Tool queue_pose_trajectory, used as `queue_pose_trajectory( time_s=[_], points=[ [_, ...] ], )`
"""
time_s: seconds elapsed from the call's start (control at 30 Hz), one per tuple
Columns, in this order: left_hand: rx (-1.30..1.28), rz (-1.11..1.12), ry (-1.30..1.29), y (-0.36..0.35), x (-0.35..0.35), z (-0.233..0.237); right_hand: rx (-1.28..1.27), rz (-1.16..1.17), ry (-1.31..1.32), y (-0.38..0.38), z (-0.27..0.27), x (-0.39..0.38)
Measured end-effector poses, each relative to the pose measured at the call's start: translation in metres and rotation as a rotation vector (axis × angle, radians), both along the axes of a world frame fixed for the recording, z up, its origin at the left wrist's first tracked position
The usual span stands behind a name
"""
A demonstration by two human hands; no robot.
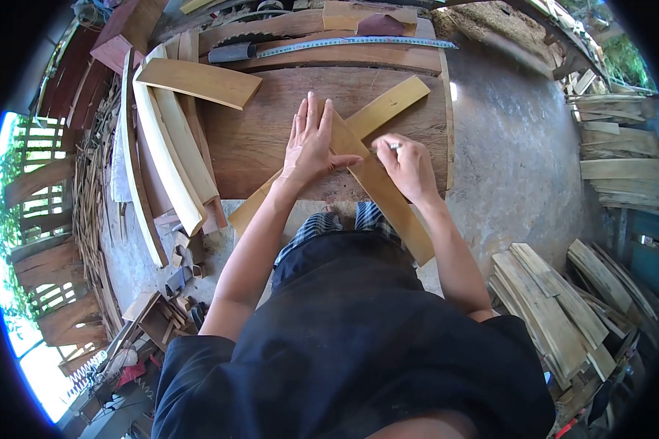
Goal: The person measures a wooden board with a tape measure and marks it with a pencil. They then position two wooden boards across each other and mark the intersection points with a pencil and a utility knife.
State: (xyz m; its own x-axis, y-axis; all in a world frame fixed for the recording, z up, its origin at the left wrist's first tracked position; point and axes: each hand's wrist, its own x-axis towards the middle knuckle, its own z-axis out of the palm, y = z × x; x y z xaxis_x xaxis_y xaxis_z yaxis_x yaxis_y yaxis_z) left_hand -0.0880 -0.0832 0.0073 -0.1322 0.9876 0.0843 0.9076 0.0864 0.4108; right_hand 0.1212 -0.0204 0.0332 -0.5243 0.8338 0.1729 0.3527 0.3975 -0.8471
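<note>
Two long yellowish boards cross in an X on the brown wooden table [263,139]. The upper board [388,201] runs from the table's middle down to the right, past the front edge. Beneath it lies the other board [392,106], from upper right to lower left. My left hand [313,146] rests on the boards near the crossing, fingers stretched forward and thumb out to the right across the upper board. Just right of the upper board, my right hand [405,162] is closed with fingers curled; something small may be in it, too blurred to tell.
Curved pale boards [170,139] stack at the table's left, with a short board [198,80] on top. A tape measure [344,42] stretches along planks at the back, beside a dark cylinder [232,53]. Planks [549,307] pile on the floor at right.
</note>
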Motion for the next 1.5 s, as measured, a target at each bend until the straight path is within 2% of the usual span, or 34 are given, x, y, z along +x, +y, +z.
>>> queue_pose_trajectory(
  time_s=[0.07,0.13,0.2,0.27,0.3,0.4,0.57,0.67,0.73,0.83,1.1,1.17,1.33,1.5],
  points=[
    [0.005,-0.009,-0.004,0.001,0.000,-0.001,0.042,0.008,-0.115,-0.007,0.004,0.010],
    [0.009,-0.006,0.008,0.000,0.000,-0.002,0.007,-0.025,-0.041,-0.018,0.001,0.012],
    [0.010,-0.004,0.000,-0.002,-0.001,-0.003,0.104,-0.109,-0.004,-0.031,0.001,0.010],
    [0.022,-0.011,-0.008,0.000,-0.002,-0.003,0.275,-0.099,-0.133,-0.043,0.000,0.008],
    [0.017,-0.015,-0.013,0.000,-0.002,-0.002,0.217,-0.064,-0.240,-0.050,-0.001,0.008],
    [0.032,-0.032,-0.003,0.001,-0.003,-0.005,0.275,-0.052,-0.317,-0.067,-0.013,0.002],
    [0.082,-0.031,-0.015,-0.005,-0.006,-0.013,0.305,-0.077,-0.331,-0.066,-0.024,-0.002],
    [0.142,0.031,-0.110,-0.026,-0.007,-0.012,0.265,-0.218,-0.284,-0.059,-0.026,0.010],
    [0.060,0.033,-0.058,-0.047,-0.015,-0.015,0.210,-0.322,-0.299,-0.055,-0.020,0.022],
    [0.068,0.006,-0.036,-0.065,-0.018,-0.018,0.282,-0.367,-0.369,-0.043,-0.030,0.047],
    [0.111,0.061,-0.092,-0.054,-0.001,-0.004,0.321,-0.273,-0.361,-0.008,-0.035,0.066],
    [0.126,0.025,-0.081,-0.042,0.009,0.001,0.359,-0.171,-0.357,0.001,-0.031,0.059],
    [0.125,-0.055,-0.058,0.004,0.030,0.006,0.365,-0.085,-0.420,0.015,-0.013,0.044],
    [0.131,-0.014,0.002,0.046,0.045,-0.002,0.342,-0.024,-0.404,0.024,-0.010,0.046]
  ],
)
